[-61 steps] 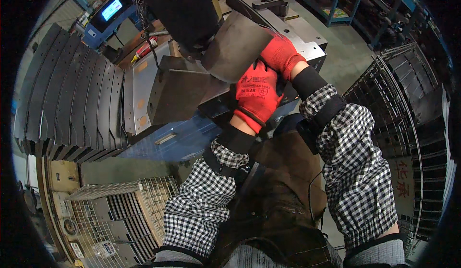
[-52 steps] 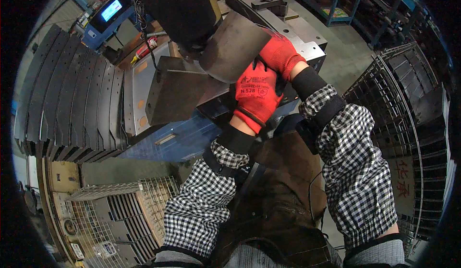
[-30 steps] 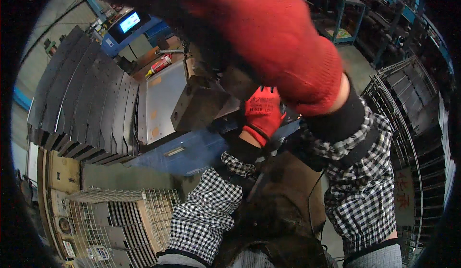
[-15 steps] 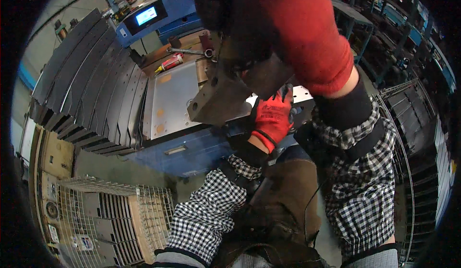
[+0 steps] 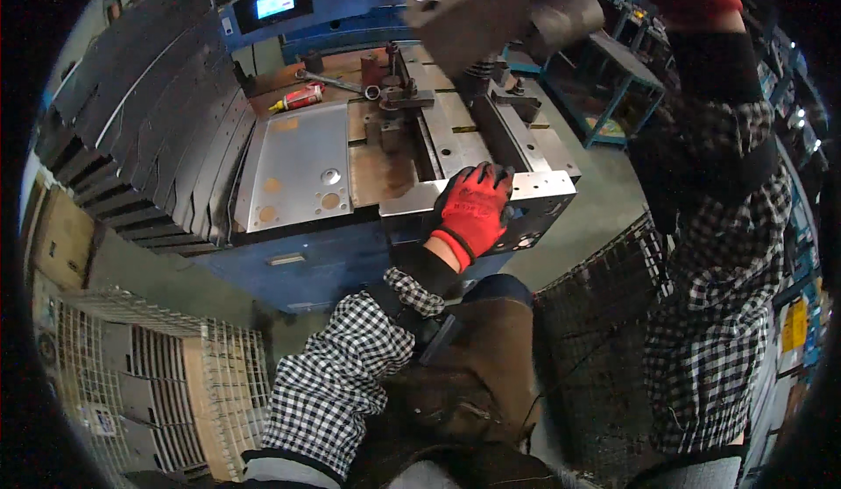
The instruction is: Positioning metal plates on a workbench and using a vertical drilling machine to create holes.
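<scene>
Red-gloved hands (image 5: 477,210) — checked black-and-white sleeves (image 5: 326,371)

- The brown, wood-topped tabletop (image 5: 385,178) was carried by a blue cabinet (image 5: 324,270).
- On its left part, a flat grey metal sheet (image 5: 302,160) with holes was laid.
- Behind the sheet, a red bottle (image 5: 302,96) with a yellow tip was seen lying, with a wrench (image 5: 333,81) and a small reddish-brown block (image 5: 371,72) near it.
- The right part was taken up by a steel fixture (image 5: 455,134).
- A blue rack (image 5: 622,60) was supported by the greenish-grey floor (image 5: 569,169).
</scene>
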Available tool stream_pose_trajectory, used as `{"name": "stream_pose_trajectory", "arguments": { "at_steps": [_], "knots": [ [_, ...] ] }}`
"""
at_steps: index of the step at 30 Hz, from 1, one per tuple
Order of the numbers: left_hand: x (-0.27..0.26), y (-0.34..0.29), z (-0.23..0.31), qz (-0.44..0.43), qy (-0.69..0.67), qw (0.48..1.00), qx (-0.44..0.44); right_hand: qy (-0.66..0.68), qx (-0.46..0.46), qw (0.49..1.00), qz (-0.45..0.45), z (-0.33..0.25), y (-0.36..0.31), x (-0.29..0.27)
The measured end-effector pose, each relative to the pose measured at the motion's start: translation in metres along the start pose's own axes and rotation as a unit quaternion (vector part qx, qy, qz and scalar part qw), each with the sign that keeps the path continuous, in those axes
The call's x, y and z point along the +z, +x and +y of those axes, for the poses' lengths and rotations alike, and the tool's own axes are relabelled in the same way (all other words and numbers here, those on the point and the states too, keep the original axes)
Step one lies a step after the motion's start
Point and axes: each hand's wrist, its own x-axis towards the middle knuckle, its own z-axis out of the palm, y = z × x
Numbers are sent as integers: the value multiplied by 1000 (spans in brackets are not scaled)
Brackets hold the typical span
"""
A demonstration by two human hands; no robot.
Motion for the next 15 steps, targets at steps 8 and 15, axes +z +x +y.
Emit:
{"name": "stream_pose_trajectory", "arguments": {
  "at_steps": [8, 15],
  "knots": [
    [8, 1, -3, 8, 32, 999, -8, 318, 258, 910, -64, 95, 6, -45],
    [-1, 0, -3, -71, 12, 997, -34, 313, 323, 890, -76, 70, -38, -65]
  ]
}}
